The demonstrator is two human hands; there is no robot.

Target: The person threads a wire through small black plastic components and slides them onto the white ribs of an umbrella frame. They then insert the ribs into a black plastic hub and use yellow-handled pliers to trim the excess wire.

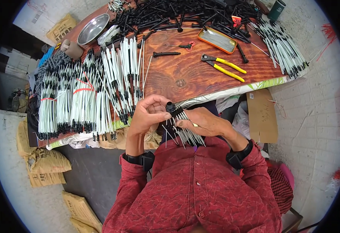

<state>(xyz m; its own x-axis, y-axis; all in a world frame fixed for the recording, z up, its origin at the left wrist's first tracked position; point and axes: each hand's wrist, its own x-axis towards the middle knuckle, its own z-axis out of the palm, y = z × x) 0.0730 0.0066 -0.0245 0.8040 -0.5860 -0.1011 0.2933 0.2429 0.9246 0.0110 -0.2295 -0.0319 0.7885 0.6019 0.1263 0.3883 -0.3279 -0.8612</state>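
Note:
At the table's near edge, my left hand (143, 118) pinches a short black plastic tube (170, 106) between thumb and fingers, its open round end facing up. Close beside it, my right hand (206, 122) is closed round a fanned bundle of thin whitish rods (189, 136) with black upper ends. The black tube sits against the top of this bundle; whether they are joined I cannot tell. Most of the bundle's middle is hidden by my right thumb and fingers. Both hands are in front of my red shirt (173, 182), just off the wooden table (170, 77).
Yellow-handled pliers (229, 72), an orange-rimmed tray (232, 52) of thin rods and a single black tubular piece (166, 53) lie on the table. Bundled white rods (83, 103) stack at left, more (282, 48) at right. Black parts (170, 13) heap behind, near a metal bowl (94, 29).

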